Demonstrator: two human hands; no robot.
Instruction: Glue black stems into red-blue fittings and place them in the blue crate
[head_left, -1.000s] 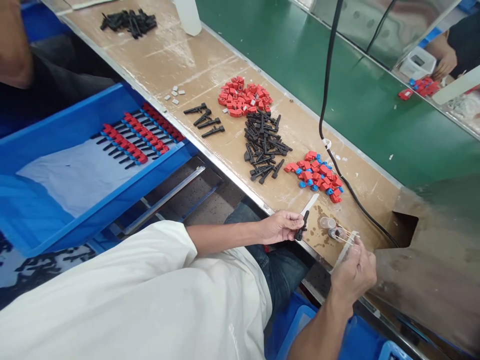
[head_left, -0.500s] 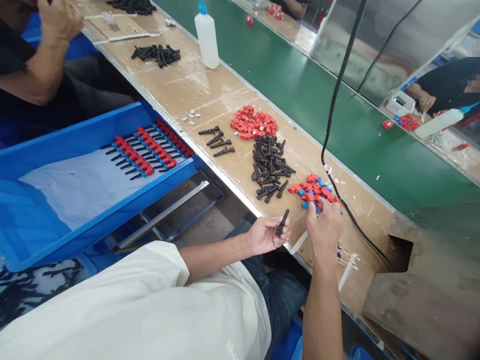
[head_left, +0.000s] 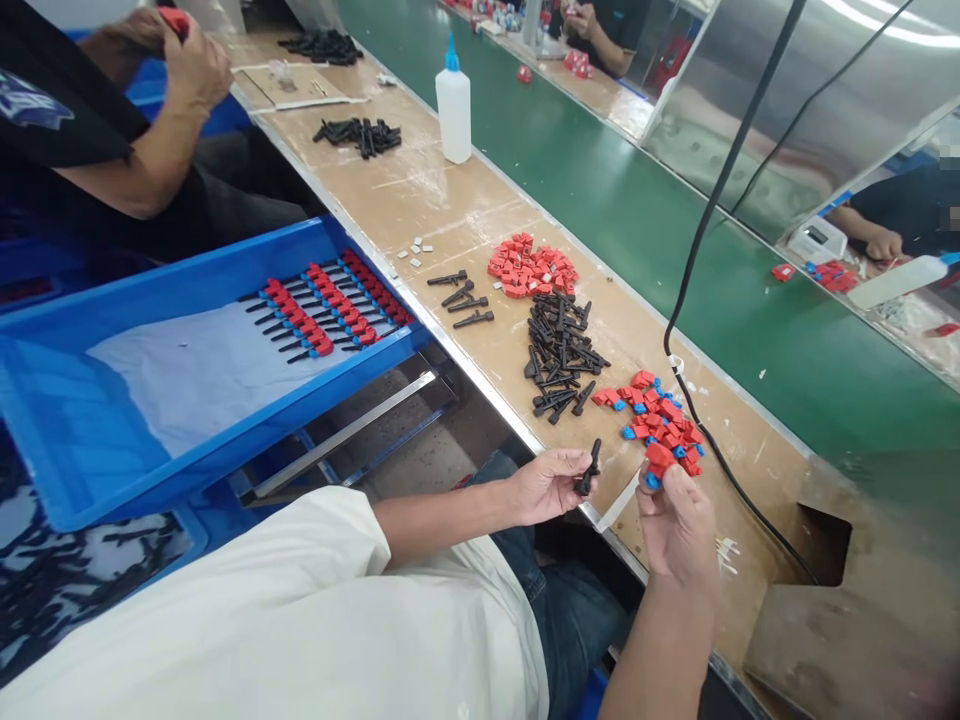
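- The left hand (head_left: 551, 488) grips a black part (head_left: 590, 470) between thumb and fingers, just above the near edge of the tabletop (head_left: 495, 355).
- The right hand (head_left: 681, 520) pinches a red-and-blue piece (head_left: 658, 464) at its fingertips; this piece and the black part are near each other but apart.
- A white strip (head_left: 621, 503) lies on the tabletop between the two hands, and some thin sticks (head_left: 725, 553) lie beside the right hand.
- Just beyond the right hand is a pile of red-and-blue pieces (head_left: 667, 420).
- Next to that, farther along, comes a heap of black parts (head_left: 559, 345), with a pile of red pieces (head_left: 531, 264) touching its far end.
- Four loose black parts (head_left: 469, 302) lie beside these piles, with a few small white bits (head_left: 415, 252) near them.
- A black cable (head_left: 760, 100) hangs down and runs across the tabletop past the piles.
- To the left, a blue tray (head_left: 247, 428) holds a white sheet (head_left: 172, 385) and rows of red, blue and black assemblies (head_left: 352, 305).
- Farther off stands a white bottle (head_left: 454, 118) with a blue tip; at upper left, a co-worker's hand (head_left: 196, 75) is at a red piece.
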